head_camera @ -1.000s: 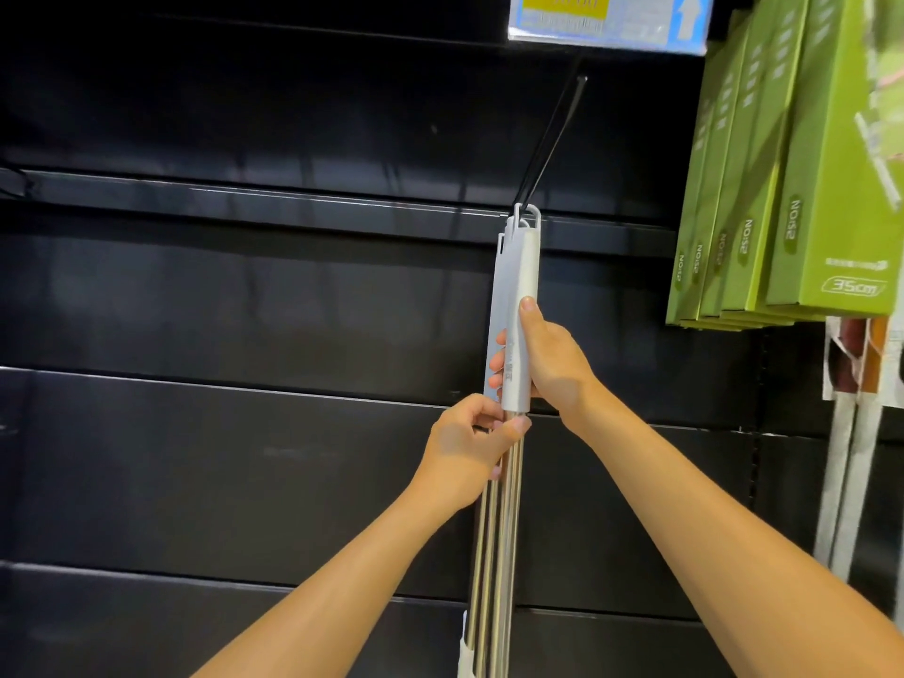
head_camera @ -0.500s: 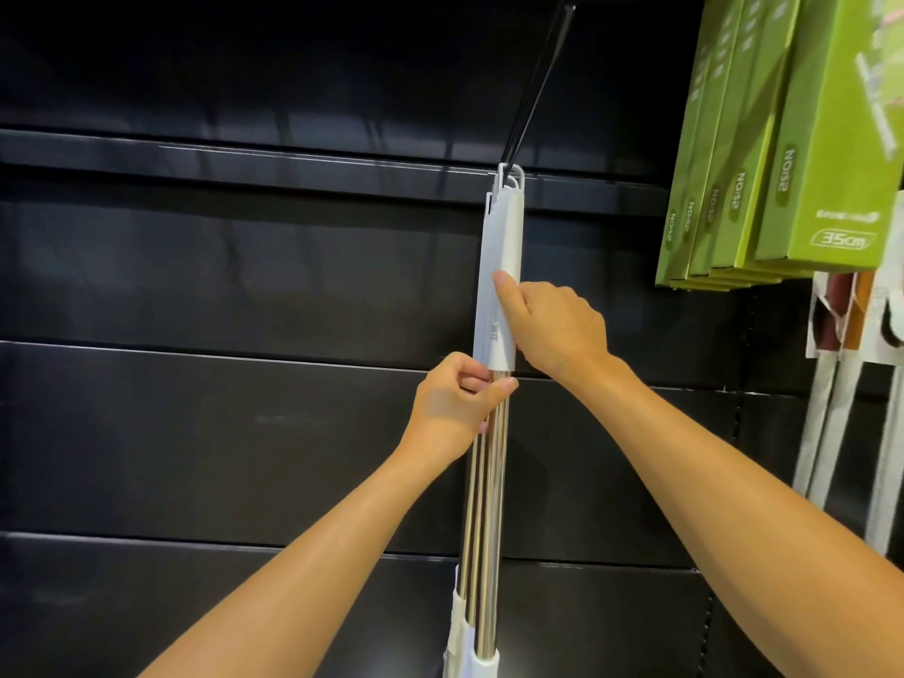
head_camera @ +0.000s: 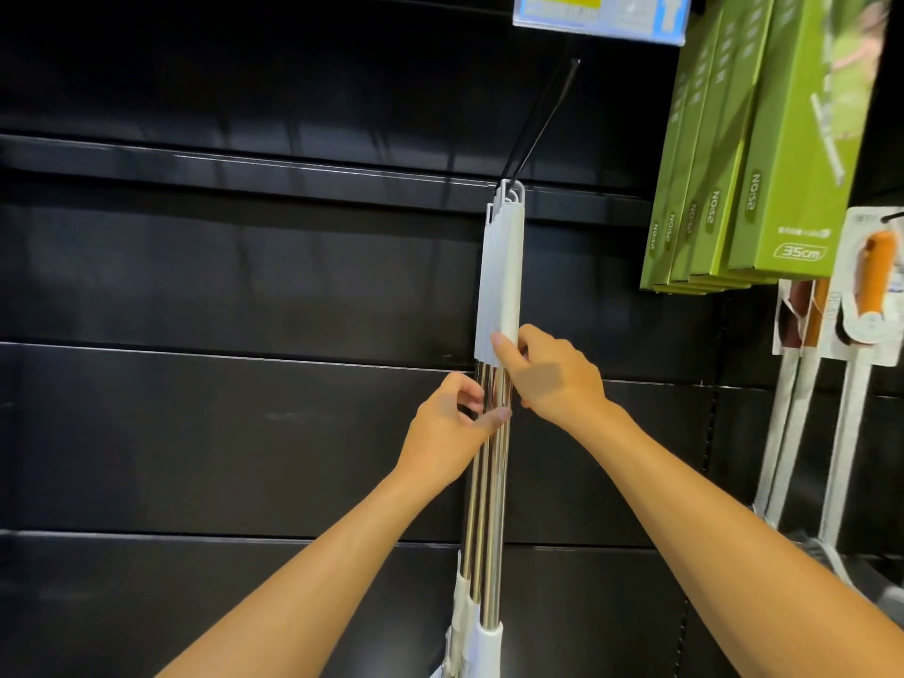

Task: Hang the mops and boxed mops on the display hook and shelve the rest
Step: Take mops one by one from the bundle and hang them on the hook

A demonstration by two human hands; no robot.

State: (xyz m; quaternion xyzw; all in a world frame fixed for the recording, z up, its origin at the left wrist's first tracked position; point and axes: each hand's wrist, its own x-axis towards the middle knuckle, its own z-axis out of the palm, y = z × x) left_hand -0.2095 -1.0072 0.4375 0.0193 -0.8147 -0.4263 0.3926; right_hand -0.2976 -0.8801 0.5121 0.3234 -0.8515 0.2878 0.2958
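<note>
Across the left half of the frame, black wall panels (head_camera: 195, 286) with horizontal ledges. From the bottom edge toward centre, a bare forearm ending in the left hand (head_camera: 447, 435), just left of centre, curled round the steel poles (head_camera: 489, 506) and pinching them between thumb and fingers, just below the white grips.

At centre, the mops (head_camera: 501, 286), several bunched together, hanging upright by the loops at the top of their white grips from a black wire hook (head_camera: 538, 115) slanting toward the upper centre. Below the grips, steel poles running straight down to white collars at the bottom edge.

Above the hook, at the top edge, a blue price tag (head_camera: 601, 14) with a yellow patch, print too blurred to read.

Just right of centre, the right hand (head_camera: 548, 371), higher than the left and close beside it, pinching the lower end of the front grip, thumb on the front face, other fingers curled behind.

In the upper right, green boxes (head_camera: 782, 163) hanging in a row, the front one marked 35cm. At the far right edge, below the boxes, white-handled tools (head_camera: 875, 286) on printed cards, hanging, well apart from the mops.
</note>
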